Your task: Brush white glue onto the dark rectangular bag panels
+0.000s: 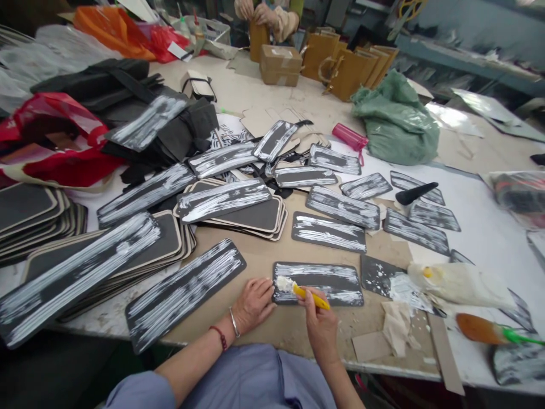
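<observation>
Left hand [252,304]: fingers spread and laid flat, fingertips pressing the left end of the dark strip [318,283]. Judged to pin the piece so it does not slide under the brush.

Right hand [320,324]: closed around the yellow handle of a brush [300,289], pinching it between thumb and fingers. Bristles, loaded with white paste, touch the strip's left end just beside the left fingertips.

Dark strip: lies flat at the near edge of the surface [272,255], long side across the body, already streaked white along most of its length. Placement close to the body likely keeps both hands over it without reaching.

Coated strips [327,232]: many more, all streaked white face up, spread apart in loose rows to the left, ahead and right. None overlap on the wet face, probably so the paste stays untouched.

Board stacks [251,218]: dark panels with pale edges, piled at left and centre; some coated strips rest on top of them.

Paste bag [460,283]: pale bag with a yellow spot, lying to the right of the work, near the brush hand.

Second brush [489,331]: orange head, green handle, lying further right.

Green bag [395,122]: crumpled, far side of the surface.

Other person [264,17]: hands only, at the far end, holding a brown paper bag [259,38].
</observation>
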### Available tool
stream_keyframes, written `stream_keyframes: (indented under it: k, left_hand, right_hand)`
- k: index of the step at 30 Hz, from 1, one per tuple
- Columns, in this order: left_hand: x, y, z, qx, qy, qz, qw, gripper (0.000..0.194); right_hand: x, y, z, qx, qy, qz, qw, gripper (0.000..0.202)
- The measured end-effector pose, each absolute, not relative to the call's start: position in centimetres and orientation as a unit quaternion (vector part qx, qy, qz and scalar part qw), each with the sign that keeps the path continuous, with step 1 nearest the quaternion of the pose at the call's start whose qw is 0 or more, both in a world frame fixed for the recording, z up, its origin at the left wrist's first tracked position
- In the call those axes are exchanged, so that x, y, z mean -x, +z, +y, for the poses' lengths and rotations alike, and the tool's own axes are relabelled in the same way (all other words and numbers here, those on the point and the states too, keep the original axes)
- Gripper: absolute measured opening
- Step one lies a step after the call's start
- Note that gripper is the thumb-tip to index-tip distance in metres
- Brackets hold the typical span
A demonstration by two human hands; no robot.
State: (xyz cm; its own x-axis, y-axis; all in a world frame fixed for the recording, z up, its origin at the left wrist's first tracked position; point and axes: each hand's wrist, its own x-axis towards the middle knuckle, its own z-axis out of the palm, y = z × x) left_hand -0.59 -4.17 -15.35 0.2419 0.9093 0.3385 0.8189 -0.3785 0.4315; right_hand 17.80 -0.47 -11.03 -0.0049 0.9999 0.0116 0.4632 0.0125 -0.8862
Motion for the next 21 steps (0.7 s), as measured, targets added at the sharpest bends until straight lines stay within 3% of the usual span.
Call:
stream_keyframes:
  k: [8, 13, 17, 21]
  left_hand:
    - [0.3, -15.1, -4.4, -0.78, 0.258, 0.568, 0.048, 0.023]
    - [-1.6, -14.7, -4.2, -0.725, 0.248, 0.634, 0.108, 0.016]
    - [-4.0, -15.2, -3.7, -0.608, 0.329, 0.696, 0.195, 0.026]
    - [-4.8, -15.2, -2.9, -0.449, 0.392, 0.74, 0.313, 0.045]
  right_hand:
    - [-28.9, -9.9, 3.8, 0.724, 0.153, -0.582, 0.337, 0.046]
    - [-30.4, -10.3, 3.7, 0.64, -0.001, -0.697, 0.323, 0.038]
    - [-27.5, -12.0, 2.1, 0.552, -0.03, -0.77, 0.319, 0.025]
    - [-26.3, -11.5, 1.2, 0.522, 0.026, -0.778, 0.348, 0.024]
